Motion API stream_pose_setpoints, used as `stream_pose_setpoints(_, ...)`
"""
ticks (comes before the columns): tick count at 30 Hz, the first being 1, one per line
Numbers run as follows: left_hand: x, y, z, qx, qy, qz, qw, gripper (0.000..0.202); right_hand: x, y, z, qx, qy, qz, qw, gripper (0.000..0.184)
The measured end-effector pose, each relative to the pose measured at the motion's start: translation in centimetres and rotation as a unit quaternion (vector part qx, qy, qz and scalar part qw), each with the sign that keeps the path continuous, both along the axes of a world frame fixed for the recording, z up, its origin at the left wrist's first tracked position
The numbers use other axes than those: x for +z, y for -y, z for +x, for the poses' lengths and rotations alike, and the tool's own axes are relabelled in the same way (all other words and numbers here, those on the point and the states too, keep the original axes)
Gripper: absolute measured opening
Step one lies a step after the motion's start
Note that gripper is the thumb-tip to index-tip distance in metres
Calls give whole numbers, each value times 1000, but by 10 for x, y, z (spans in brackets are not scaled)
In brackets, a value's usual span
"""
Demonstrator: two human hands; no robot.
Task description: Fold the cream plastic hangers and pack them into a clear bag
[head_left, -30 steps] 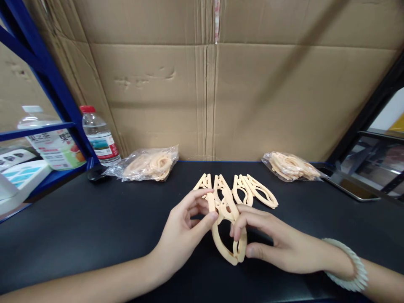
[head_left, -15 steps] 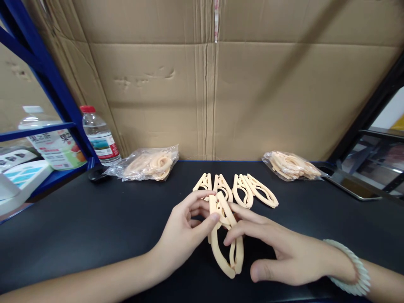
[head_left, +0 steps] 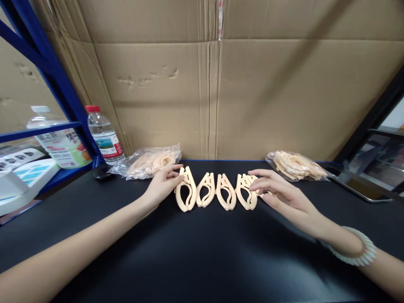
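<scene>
Left hand (head_left: pixel 164 183) pinching leftmost hanger (head_left: pixel 193 192)
Right hand (head_left: pixel 288 197) arches, fingers apart, by a smooth, leaf-shaped hanger (head_left: pixel 253 198) at right.

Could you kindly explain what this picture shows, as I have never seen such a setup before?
Certainly. There is no machine: these are a person's bare hands, seen from a camera worn on their head, looking forward and down. On the black table lies a row of pale folded hangers. The left hand has its fingertips at the top of the leftmost hanger; how firm that grip is, I cannot tell. The right hand reaches over the row's right end, fingers spread, partly hiding a hanger. Behind are two clear bags of similar pieces.
</scene>
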State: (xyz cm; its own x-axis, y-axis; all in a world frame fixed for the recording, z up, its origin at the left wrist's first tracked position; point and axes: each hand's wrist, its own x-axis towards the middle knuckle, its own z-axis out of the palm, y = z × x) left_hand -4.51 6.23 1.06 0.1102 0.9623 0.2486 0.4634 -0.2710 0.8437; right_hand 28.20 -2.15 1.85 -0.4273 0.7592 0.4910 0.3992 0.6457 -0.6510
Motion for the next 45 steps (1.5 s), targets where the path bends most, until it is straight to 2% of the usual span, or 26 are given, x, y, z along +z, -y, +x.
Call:
stream_pose_setpoints(4, -13, -9, 0, 7, -50, 57, 997, 54, -3, 0, -1, 6, 8, -5, 1000, 19)
stream_pose_setpoints(8, -17, -6, 2, 0, -113, 101, 989, 47, -1, 0, -1, 3, 47, 29, 998, 19)
stream_pose_setpoints(11, -15, 6, 6, -15, -148, 141, 979, 42, 2, -2, 1, 7, 125, 91, 988, 22)
stream_pose_setpoints(14, -12, 30, 16, -51, -227, 182, 955, 40, -1, -4, 4, -28, 251, 123, 960, 36)
stream_pose_setpoints(17, -13, 57, 29, -93, -354, 167, 916, 50, -8, -1, 3, -79, 347, 79, 931, 55)
stream_pose_setpoints(21, -21, 79, 40, -133, -409, 178, 885, 56, -19, 4, -3, -80, 391, -10, 917, 63)
stream_pose_setpoints(24, -24, 75, 46, -132, -424, 178, 878, 59, -23, -1, -7, -90, 390, -19, 916, 64)
stream_pose_setpoints(28, -20, 54, 52, -124, -430, 156, 880, 60, -29, -18, -13, -116, 379, 12, 918, 65)
stream_pose_setpoints(30, -18, 47, 52, -113, -423, 161, 885, 59, -30, -29, -15, -138, 368, 36, 919, 62)
stream_pose_setpoints(32, -17, 46, 50, -110, -412, 196, 883, 58, -29, -41, -11, -166, 358, 90, 914, 59)
stream_pose_setpoints(34, -17, 48, 45, -120, -403, 238, 876, 56, -23, -55, 5, -204, 345, 159, 902, 54)
stream_pose_setpoints(36, -19, 51, 41, -130, -396, 263, 870, 53, -13, -70, 36, -276, 313, 185, 889, 44)
stream_pose_setpoints(38, -21, 54, 39, -132, -392, 268, 870, 51, 0, -80, 80, -386, 290, 134, 865, 34)
stream_pose_setpoints(41, -21, 55, 39, -130, -392, 264, 872, 49, 15, -81, 151, -514, 251, 84, 816, 41)
stream_pose_setpoints(44, -20, 55, 40, -129, -395, 259, 872, 49, 16, -67, 209, -592, 226, 4, 773, 43)
stream_pose_setpoints(45, -19, 55, 41, -129, -396, 258, 872, 50, 13, -63, 222, -598, 226, -30, 768, 42)
